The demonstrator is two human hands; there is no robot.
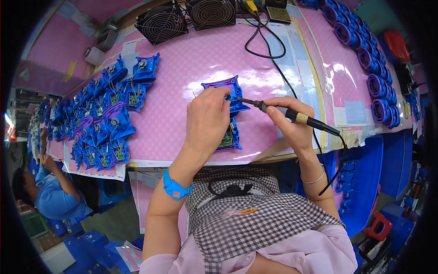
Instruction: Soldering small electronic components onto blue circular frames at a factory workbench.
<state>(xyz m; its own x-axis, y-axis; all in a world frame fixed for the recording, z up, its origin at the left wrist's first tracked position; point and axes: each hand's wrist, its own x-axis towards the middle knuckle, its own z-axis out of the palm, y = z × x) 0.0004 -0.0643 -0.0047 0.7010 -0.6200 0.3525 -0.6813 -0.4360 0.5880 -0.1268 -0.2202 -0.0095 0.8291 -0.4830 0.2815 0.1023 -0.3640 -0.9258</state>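
Observation:
My right hand (294,119) is closed around the handle of a soldering iron (315,123), whose thin tip points left into a blue plastic housing (239,107) with a purple rim. Over the housing's left side, my left hand (207,114) has its fingers pinched together at the iron's tip. What those fingers hold is hidden, though a thin wire-like end shows left of the knuckles. Just below, nearer me, lies another blue housing part with a green circuit board (226,139), partly covered by my left wrist.
Many similar blue housings (102,109) with boards and wires crowd the table's left. Two black fans (163,26) stand at the back, near a soldering stand (278,15). Blue-purple rings (358,41) line the right. A blue bin (365,182) sits lower right; a co-worker (61,192) sits left.

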